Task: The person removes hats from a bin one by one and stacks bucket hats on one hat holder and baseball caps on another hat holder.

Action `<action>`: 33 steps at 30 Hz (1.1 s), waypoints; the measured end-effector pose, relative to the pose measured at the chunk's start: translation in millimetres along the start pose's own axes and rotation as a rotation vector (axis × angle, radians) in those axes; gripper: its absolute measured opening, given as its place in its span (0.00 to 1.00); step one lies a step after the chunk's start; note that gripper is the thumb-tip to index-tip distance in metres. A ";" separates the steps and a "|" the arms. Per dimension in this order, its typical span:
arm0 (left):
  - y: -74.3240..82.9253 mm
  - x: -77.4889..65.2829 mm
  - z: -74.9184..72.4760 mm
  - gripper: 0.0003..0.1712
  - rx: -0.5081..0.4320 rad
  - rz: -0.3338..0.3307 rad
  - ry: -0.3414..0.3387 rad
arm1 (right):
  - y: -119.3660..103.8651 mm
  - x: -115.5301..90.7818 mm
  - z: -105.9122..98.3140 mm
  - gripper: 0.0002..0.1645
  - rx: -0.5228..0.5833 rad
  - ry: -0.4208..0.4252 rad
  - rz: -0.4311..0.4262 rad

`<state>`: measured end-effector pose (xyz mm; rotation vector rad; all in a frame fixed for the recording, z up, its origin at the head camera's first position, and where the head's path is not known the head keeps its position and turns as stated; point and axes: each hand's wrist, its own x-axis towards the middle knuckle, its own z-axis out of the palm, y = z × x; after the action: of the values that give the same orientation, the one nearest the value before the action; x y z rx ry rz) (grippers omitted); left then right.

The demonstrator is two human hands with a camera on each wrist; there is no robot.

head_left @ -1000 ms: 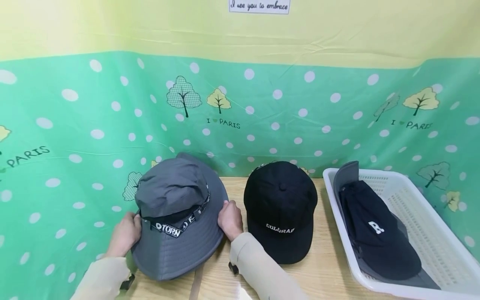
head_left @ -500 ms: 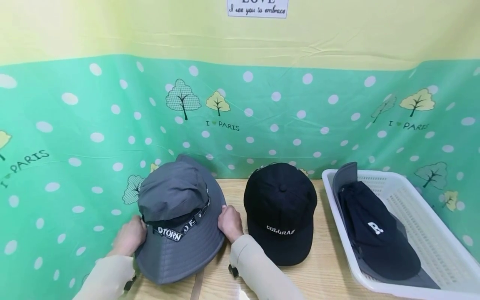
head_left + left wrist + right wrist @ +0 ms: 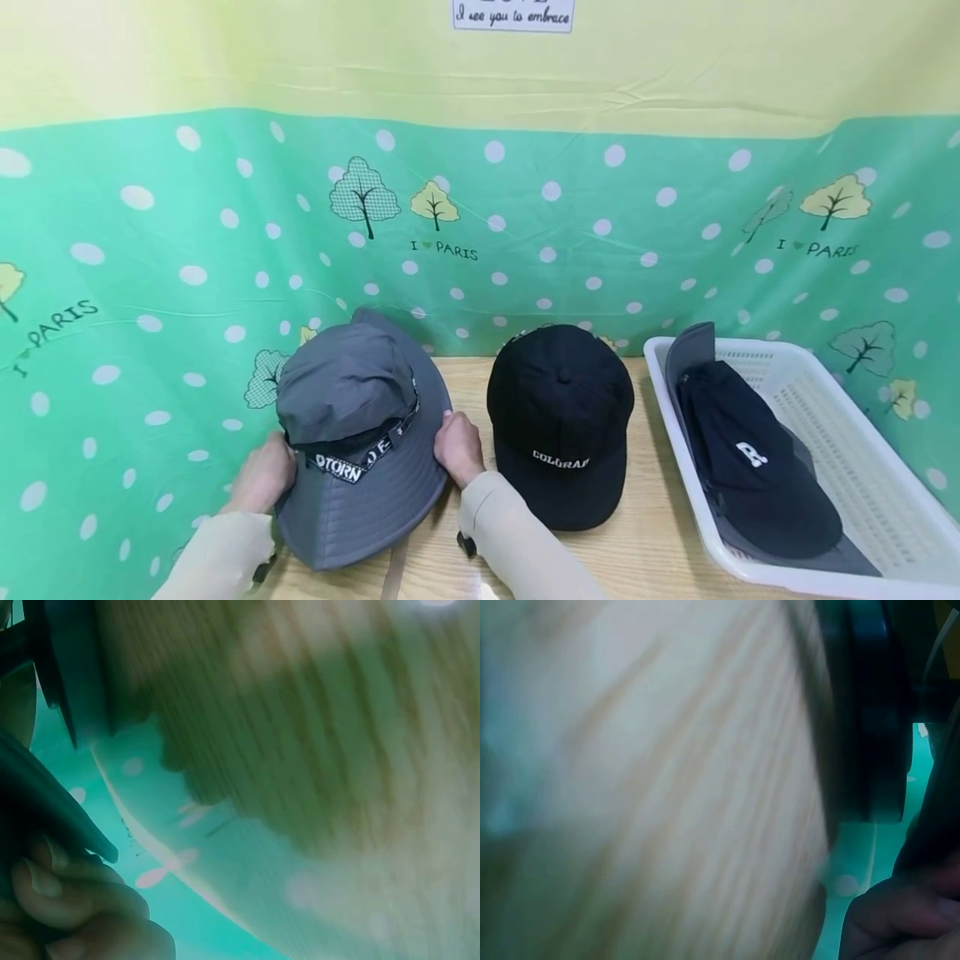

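Observation:
A grey bucket hat [image 3: 341, 383] with a lettered band stands crown up at the left of the wooden table in the head view. My left hand [image 3: 262, 473] grips its brim on the left side. On the opposite side my right hand [image 3: 459, 446] pinches the brim's edge. In the left wrist view, curled fingers [image 3: 82, 900] hold the dark brim at the lower left. The right wrist view has only part of the hand [image 3: 900, 919], at the lower right corner. Just right of my right hand sits a black cap [image 3: 562, 417] with white lettering.
A white plastic basket [image 3: 885, 467] stands at the right. In it lie a black cap [image 3: 765, 467] with a white letter and a grey cap [image 3: 693, 346] partly hidden beneath. A green and yellow printed cloth [image 3: 510, 192] hangs behind the wooden table [image 3: 652, 483].
The left side of the bucket hat has shifted slightly right, with my left hand moving along on the brim. My right hand stays at nearly the same spot.

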<state>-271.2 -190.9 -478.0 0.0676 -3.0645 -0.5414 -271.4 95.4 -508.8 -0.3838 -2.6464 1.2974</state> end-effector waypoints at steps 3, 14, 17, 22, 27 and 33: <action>-0.2 0.1 0.3 0.13 -0.002 0.010 0.002 | -0.1 0.4 0.1 0.24 0.007 -0.003 -0.005; -1.1 -2.6 7.6 0.16 -0.018 0.003 -0.024 | 5.9 -2.8 3.9 0.22 0.022 0.030 -0.050; -0.7 -2.4 9.1 0.16 -0.018 0.015 -0.013 | 7.1 -2.8 3.6 0.22 0.029 0.037 -0.056; -0.4 -2.9 9.3 0.15 -0.016 0.000 -0.015 | 8.2 -3.0 4.7 0.22 0.035 0.030 -0.062; -0.3 -2.4 8.6 0.15 -0.024 -0.007 -0.022 | 7.7 -3.6 3.6 0.22 0.047 0.038 -0.066; -0.1 -0.8 7.3 0.15 -0.033 0.009 -0.001 | 4.7 -3.0 1.1 0.22 0.067 0.034 -0.052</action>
<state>-270.6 -188.5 -484.9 0.0534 -3.0540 -0.5914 -268.1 96.4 -513.4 -0.3232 -2.5600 1.3471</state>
